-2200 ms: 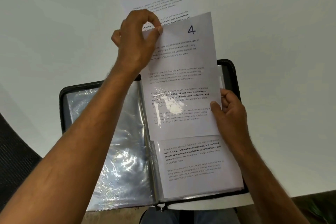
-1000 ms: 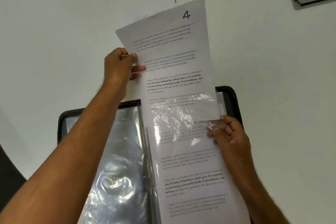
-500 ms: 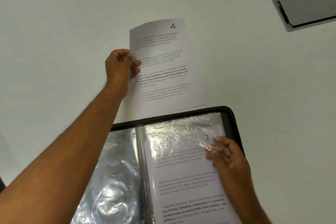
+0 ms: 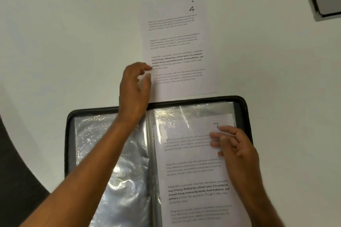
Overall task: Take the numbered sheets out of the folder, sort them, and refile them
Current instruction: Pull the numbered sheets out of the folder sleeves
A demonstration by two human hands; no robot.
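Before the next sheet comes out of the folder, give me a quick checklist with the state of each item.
1. Sheet 4 lies flat on the table, clear of the folder: ok.
2. Left hand holds nothing, fingers at sheet 4's edge: ok.
3. Sheet 7 sits in the top sleeve, number readable: ok.
4. Right hand has fingertips on the sleeve near the 7: ok.
5. Sleeve mouth open for pulling: cannot tell.

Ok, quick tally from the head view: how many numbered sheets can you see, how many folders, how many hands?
Numbered white paper sheets: 2, sheet 4 lying on the white table, sheet 7 inside a clear sleeve.
Black zip folders with clear plastic sleeves: 1, open.
Hands: 2, left hand, right hand.
Total: 5.
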